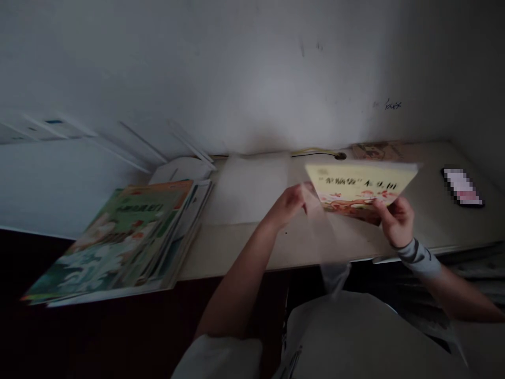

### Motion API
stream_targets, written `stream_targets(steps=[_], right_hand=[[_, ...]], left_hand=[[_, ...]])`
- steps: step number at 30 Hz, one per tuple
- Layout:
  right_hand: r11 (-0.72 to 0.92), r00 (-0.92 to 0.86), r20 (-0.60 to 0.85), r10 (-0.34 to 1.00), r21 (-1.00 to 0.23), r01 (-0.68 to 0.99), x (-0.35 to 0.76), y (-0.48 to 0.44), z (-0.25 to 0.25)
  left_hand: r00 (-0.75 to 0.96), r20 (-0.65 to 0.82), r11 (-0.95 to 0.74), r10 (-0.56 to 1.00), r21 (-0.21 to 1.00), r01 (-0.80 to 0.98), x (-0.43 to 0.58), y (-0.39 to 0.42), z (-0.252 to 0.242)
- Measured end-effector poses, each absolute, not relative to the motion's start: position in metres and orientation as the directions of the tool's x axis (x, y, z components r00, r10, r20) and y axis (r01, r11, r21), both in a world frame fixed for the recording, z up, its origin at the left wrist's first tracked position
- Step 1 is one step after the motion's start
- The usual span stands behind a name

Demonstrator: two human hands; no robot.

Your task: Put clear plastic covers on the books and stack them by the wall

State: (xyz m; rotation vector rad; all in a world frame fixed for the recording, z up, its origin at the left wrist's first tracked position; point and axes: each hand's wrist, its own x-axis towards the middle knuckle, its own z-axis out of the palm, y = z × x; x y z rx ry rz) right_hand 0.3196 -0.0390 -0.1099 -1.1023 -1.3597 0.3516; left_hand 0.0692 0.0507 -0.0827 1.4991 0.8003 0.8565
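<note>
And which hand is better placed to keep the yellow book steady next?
Probably the right hand: its thumb lies over the yellow book near the lower right corner. The left hand, at the opposite edge, seems to pinch translucent film.

This looks like a dim study corner, probably in a home, though the view is too narrow to rule out a schoolroom or small office. A pale desk (244, 247) stands against a plain wall (252, 68) marked with scuffs and a bit of handwriting (393, 105), and thin cords run along its back edge to a cable hole (340, 156). Illustrated books in a stack (130, 226), another yellow illustrated book (351, 185) and a phone (462, 187) suggest everyday personal use.
</note>
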Motion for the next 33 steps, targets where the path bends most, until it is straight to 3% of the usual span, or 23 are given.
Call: stream_targets(steps=[3, 6, 13, 18, 24, 33], right_hand=[[0.309, 0.341, 0.315, 0.886, -0.948, 0.072, 0.305, -0.028, -0.114], [0.187, 0.249, 0.162, 0.955, -0.979, -0.080, 0.298, -0.021, -0.123], [0.032, 0.317, -0.037, 0.948, -0.978, -0.208, 0.307, -0.011, -0.139], [-0.062, 0.258, -0.130, 0.957, -0.964, -0.257, 0.311, -0.004, -0.146], [-0.139, 0.104, -0.136, 0.985, -0.990, 0.022, 0.322, -0.001, -0.146], [-0.057, 0.120, -0.027, 0.992, -0.965, 0.257, 0.339, 0.017, -0.149]], left_hand=[[0.366, 0.231, -0.328, 0.901, 0.917, 0.228, 0.079, 0.038, -0.067], [0.369, 0.153, -0.255, 0.917, 0.936, 0.244, 0.085, 0.032, -0.063], [0.208, -0.042, 0.012, 0.977, 0.990, 0.139, 0.086, 0.037, -0.098], [0.088, 0.077, -0.094, 0.993, 0.973, 0.210, 0.096, 0.026, -0.129], [0.043, 0.092, -0.101, 0.995, 0.956, 0.276, 0.092, 0.015, -0.138], [0.079, -0.165, 0.149, 0.983, 0.974, 0.169, 0.080, 0.018, -0.143]])
